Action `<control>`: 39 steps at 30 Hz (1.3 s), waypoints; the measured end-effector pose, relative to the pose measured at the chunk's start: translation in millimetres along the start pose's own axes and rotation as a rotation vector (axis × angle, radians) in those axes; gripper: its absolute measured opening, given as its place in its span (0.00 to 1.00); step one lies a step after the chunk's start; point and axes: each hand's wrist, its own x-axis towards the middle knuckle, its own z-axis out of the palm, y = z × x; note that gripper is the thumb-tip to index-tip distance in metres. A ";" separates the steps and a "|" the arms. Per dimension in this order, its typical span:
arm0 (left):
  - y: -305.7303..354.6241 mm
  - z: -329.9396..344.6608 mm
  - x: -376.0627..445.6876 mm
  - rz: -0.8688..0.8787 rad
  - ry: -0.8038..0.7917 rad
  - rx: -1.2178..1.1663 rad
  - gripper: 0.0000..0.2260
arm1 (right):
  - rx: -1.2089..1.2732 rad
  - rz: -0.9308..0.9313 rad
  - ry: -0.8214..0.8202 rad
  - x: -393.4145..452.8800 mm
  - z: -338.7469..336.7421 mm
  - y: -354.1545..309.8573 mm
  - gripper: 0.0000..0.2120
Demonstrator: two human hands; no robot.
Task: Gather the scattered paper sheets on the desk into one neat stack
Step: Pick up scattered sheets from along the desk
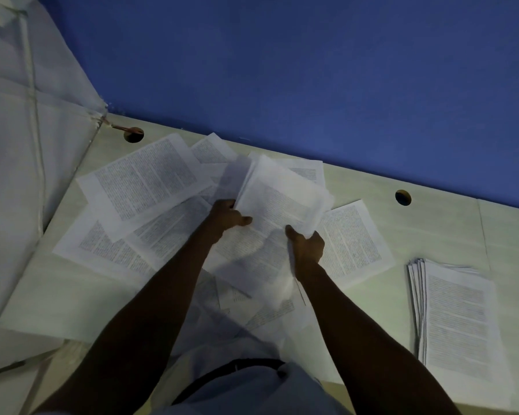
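Both arms reach straight out over the tabletop [402, 232], and the left hand [226, 217] and right hand [307, 244] each pinch a side of a bunch of paper sheets [282, 196] held up above loose sheets [144, 181], with a neat stack [459, 319] lying off to the right.

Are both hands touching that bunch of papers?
Touching. The head view shows the left hand gripping the bunch of papers at its left edge and the right hand gripping its near corner.
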 end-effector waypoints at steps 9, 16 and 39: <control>-15.5 21.4 -22.3 0.051 -0.045 0.086 0.20 | 0.136 0.122 0.276 -4.0 -42.1 19.9 0.17; 30.8 123.9 -2.0 0.399 -0.087 0.603 0.12 | -0.440 0.322 0.387 8.3 -114.7 24.2 0.25; 36.6 114.0 -17.9 -0.173 -0.572 0.169 0.32 | 0.180 0.133 -0.286 50.2 -187.8 7.0 0.18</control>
